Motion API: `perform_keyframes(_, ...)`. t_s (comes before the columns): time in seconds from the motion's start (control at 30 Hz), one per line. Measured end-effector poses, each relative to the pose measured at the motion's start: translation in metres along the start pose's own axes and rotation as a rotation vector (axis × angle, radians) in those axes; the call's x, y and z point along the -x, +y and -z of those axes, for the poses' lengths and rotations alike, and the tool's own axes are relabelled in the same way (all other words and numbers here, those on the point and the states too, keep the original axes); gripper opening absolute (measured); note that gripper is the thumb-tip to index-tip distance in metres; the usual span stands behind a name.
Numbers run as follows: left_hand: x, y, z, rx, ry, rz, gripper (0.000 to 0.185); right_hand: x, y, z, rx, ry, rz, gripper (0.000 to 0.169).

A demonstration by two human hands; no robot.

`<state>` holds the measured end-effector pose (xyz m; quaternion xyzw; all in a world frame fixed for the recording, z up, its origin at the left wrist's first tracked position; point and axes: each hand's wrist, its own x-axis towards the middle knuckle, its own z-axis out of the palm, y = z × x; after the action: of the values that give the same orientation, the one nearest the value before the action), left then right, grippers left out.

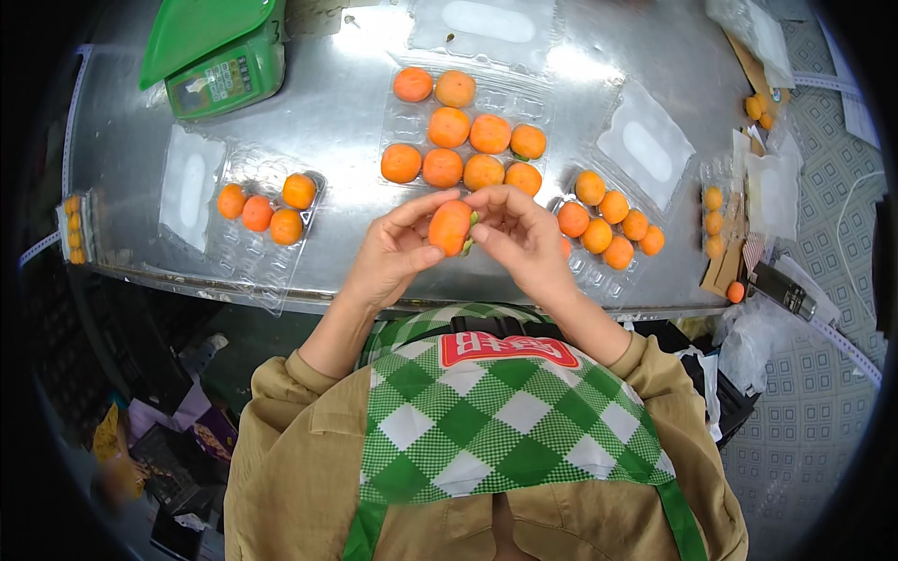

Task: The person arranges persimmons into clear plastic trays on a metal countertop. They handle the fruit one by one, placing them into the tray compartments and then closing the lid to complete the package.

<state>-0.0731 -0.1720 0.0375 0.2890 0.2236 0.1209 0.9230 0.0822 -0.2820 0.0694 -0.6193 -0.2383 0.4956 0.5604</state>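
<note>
An orange persimmon (pixel 450 228) is held on its side above the front of the metal table. My left hand (pixel 393 249) grips its body between thumb and fingers. At its green calyx (pixel 471 235), the thumb and fingertips of my right hand (pixel 523 242) pinch the leafy edge. Just beyond both hands, an open clear plastic clamshell tray (pixel 403 130) holds several persimmons (pixel 448 127) in rows. To the right, a second tray (pixel 603 280) with several persimmons (pixel 597 235) lies at an angle. A third tray (pixel 256 270) on the left also has several persimmons (pixel 257 212).
A green digital scale (pixel 224 77) stands at the back left of the metal table (pixel 337 91). Clamshell lids (pixel 644 147) lie folded back from the trays. Cardboard (pixel 722 270), a loose persimmon (pixel 735 292) and a black device (pixel 782 289) are at the right edge.
</note>
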Motion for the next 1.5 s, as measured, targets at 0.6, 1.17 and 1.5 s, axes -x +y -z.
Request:
perform_keyframes(0.6, -0.033, 0.025, 0.024, -0.413, 0.285, -0.206, 0.062, -0.025, 0.022, 0.035, 1.043, 0.190, 0.532, 0.043)
perform_keyframes(1.17, -0.030, 0.014, -0.016, -0.253, 0.065, -0.181, 0.042, -0.017, -0.008, 0.013, 0.027, 0.037, 0.117, 0.032)
perform_keyframes(1.5, -0.026, 0.014, -0.022, -0.264, 0.066, -0.141, 0.040, -0.012, -0.019, 0.014, -0.064, 0.044, 0.045, 0.025)
